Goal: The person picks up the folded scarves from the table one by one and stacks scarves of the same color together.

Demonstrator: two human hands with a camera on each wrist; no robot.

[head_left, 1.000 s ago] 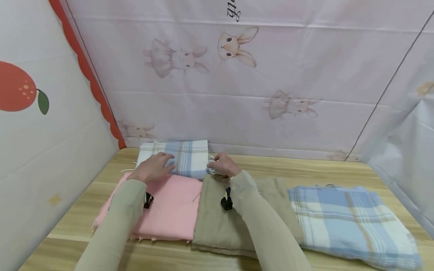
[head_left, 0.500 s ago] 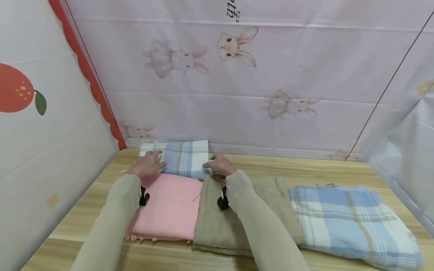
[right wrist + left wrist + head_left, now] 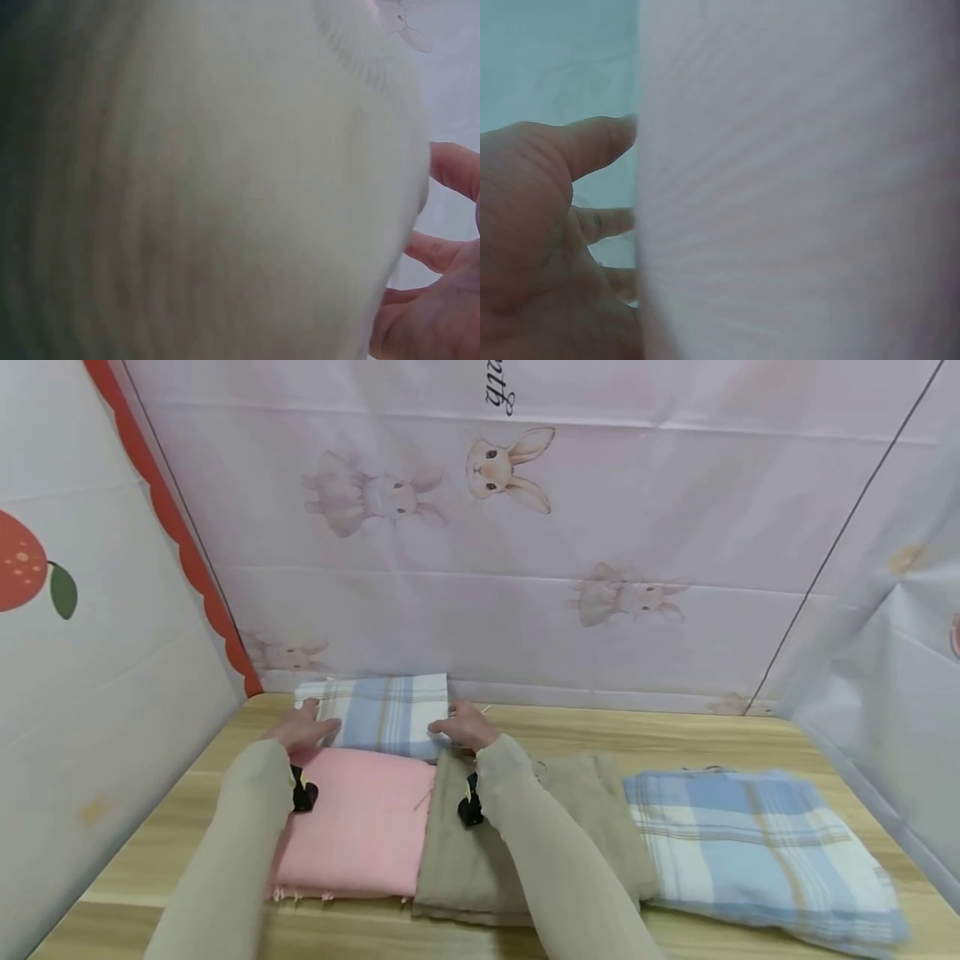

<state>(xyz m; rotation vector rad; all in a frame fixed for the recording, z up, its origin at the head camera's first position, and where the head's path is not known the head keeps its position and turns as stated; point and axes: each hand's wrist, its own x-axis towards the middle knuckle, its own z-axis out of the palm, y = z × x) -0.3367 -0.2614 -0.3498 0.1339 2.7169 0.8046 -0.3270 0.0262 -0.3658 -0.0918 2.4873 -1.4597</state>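
At the back left lies a folded blue-and-white plaid scarf point(image 3: 386, 714) with a white fringe. My left hand point(image 3: 300, 728) is at its left end, thumb and fingers spread over the edge. At the opposite end, my right hand point(image 3: 465, 727) touches the right edge with fingers extended. Both wrist views are mostly blocked by blurred cloth: pinkish beside the left fingers point(image 3: 600, 146), pale beside the right fingers point(image 3: 439, 251). Those fingers look loosely extended, though some fingertips are hidden. Beneath my left wrist is a folded pink scarf point(image 3: 356, 827); below my right forearm, a folded khaki one point(image 3: 461, 868).
Another blue-and-white plaid scarf point(image 3: 757, 843), folded less evenly, lies at the right. All rest on a wood-grain table point(image 3: 600, 722). A rabbit-printed sheet point(image 3: 487, 552) closes off the back, and white sheets point(image 3: 97, 693) stand at both sides.
My left hand has moved left, from above the middle of the back plaid scarf to its left end. My right hand has shifted slightly left onto the right edge. The head view has turned slightly right.
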